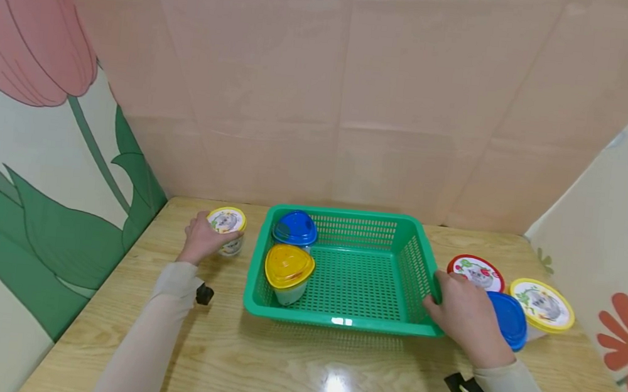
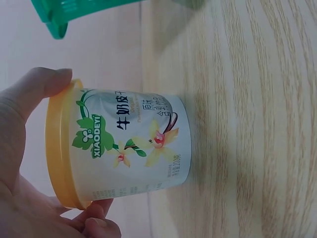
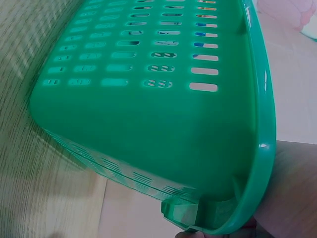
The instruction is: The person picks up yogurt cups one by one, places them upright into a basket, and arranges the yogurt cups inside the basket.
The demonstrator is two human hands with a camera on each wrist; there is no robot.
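Note:
A white tub of milk pudding (image 2: 129,148) with a yellow lid and printed flowers stands upright on the table, left of the green basket (image 1: 336,320). My left hand (image 1: 204,239) holds it by the lid, with thumb and fingers on opposite sides of the rim. Over at the basket's right end, my right hand (image 1: 464,311) grips the rim; in the right wrist view its fingertips curl under the handle. Inside the basket, along its left side, are a blue-lidded container (image 1: 295,227) and a yellow-lidded container (image 1: 289,266).
Right of the basket, close to my right hand, are a red-rimmed tub (image 1: 477,272), a yellow-rimmed tub (image 1: 542,303) and a blue-lidded container (image 1: 508,319). The wooden table (image 1: 274,375) meets a pink-covered wall (image 1: 357,99) behind and patterned panels at both sides.

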